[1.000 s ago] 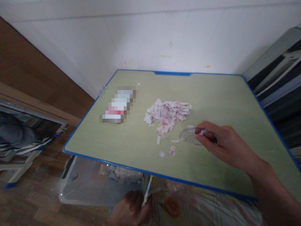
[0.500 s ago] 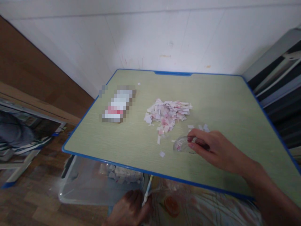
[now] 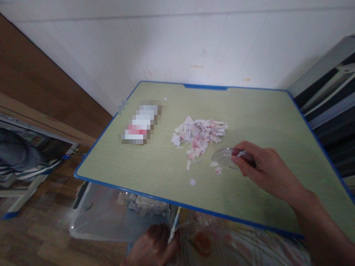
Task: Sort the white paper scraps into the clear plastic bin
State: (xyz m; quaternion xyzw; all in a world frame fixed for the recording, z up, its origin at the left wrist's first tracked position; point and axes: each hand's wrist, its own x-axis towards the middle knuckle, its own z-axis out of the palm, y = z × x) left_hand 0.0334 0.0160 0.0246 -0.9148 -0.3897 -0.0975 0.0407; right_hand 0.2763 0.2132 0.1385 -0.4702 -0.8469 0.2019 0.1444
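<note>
Between the thumb and fingers of my right hand (image 3: 253,160) is a clear plastic protractor (image 3: 222,154), tilted just above or on the table. Small paper scraps (image 3: 218,170) lie at its lower edge. Beyond it to the left, a heap of torn white and pink paper pieces (image 3: 198,133) sits mid-table, with a few loose bits near its front. Below the table's front edge, my left hand (image 3: 155,244) is closed beside a clear plastic bin (image 3: 97,218). A thin white strip (image 3: 174,225) rises from its grip; its kind I cannot make out.
The light green table (image 3: 133,162) has a blue rim and stands against a white wall (image 3: 177,48). A pixelated white and red object (image 3: 141,123) lies at its left. More paper scraps (image 3: 146,205) are inside the bin. A patterned cloth (image 3: 235,244) shows below the front edge.
My right hand and the protractor have moved right and slightly away from me, and a few scraps now show at the protractor's lower edge. My left hand stays in place.
</note>
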